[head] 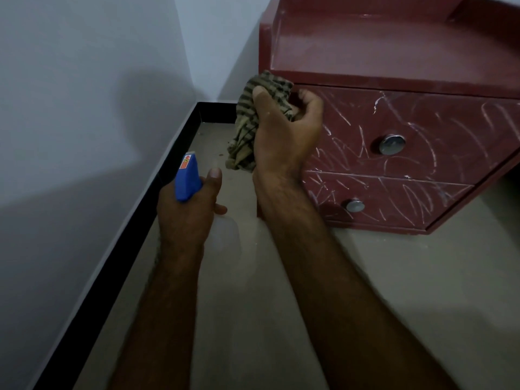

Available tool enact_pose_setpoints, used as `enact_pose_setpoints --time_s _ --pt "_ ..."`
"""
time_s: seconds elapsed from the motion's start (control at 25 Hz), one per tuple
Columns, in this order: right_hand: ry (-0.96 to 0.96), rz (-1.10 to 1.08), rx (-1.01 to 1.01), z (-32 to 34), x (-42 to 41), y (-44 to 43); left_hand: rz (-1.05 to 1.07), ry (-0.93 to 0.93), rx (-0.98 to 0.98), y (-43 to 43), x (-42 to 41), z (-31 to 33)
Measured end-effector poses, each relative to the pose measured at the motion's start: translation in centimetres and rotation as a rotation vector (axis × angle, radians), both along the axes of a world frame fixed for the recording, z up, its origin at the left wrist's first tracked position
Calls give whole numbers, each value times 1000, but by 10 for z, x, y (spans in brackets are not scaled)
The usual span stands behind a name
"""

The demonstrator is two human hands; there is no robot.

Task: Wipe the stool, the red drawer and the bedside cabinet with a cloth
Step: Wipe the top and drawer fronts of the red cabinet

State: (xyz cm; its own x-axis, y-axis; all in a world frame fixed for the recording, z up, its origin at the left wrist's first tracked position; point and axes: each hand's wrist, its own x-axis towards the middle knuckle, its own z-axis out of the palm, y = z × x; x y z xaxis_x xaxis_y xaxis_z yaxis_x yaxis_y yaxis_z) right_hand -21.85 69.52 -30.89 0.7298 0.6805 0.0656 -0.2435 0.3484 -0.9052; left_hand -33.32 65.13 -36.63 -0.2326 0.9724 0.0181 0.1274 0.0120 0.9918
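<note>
Beige floor [281, 305] lies under your two bare forearms, which reach forward from the bottom edge of the view. Your left hand [185, 218] is the nearer one, lower and to the left. Its fingers are curled round the neck of a spray bottle [187, 178], whose blue trigger head stands up above your knuckles with a small orange label on top, your thumb raised beside it. The bottle's pale, see-through body hangs below the hand and is too blurred for you to tell what is in it.

Further on, your right hand [284, 133] is clenched round a cloth [247, 128] striped in olive and black. A bunch of it sticks out above your thumb, and a longer tail hangs down to the left of your wrist. The bunched top sits at the upper left corner of the red drawer [436, 128], just under the ledge of the bedside cabinet [394, 46], and your curled fingers lie at the drawer front.

That drawer carries a round chrome knob [391, 144] and is covered in white scratch marks. A lower drawer [394, 198] beneath it has a knob of its own and the same marks. The cabinet stands on the floor, and its flat top has a raised rim along the left side and the back.

To the left, black skirting [140, 220] runs along the foot of the white wall [70, 94] to the corner beside the cabinet
</note>
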Motion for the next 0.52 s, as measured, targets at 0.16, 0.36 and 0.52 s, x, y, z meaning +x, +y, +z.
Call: enact_pose_setpoints --time_s 0.16,0.36,0.52 --pt "0 -2 -6 -2 0 0 1 13 5 -1 0 0" --pt "61 27 -81 -20 -2 -6 10 -19 -3 -1 -1 1" --pt "31 29 34 4 0 2 -5 -2 12 -2 0 3"
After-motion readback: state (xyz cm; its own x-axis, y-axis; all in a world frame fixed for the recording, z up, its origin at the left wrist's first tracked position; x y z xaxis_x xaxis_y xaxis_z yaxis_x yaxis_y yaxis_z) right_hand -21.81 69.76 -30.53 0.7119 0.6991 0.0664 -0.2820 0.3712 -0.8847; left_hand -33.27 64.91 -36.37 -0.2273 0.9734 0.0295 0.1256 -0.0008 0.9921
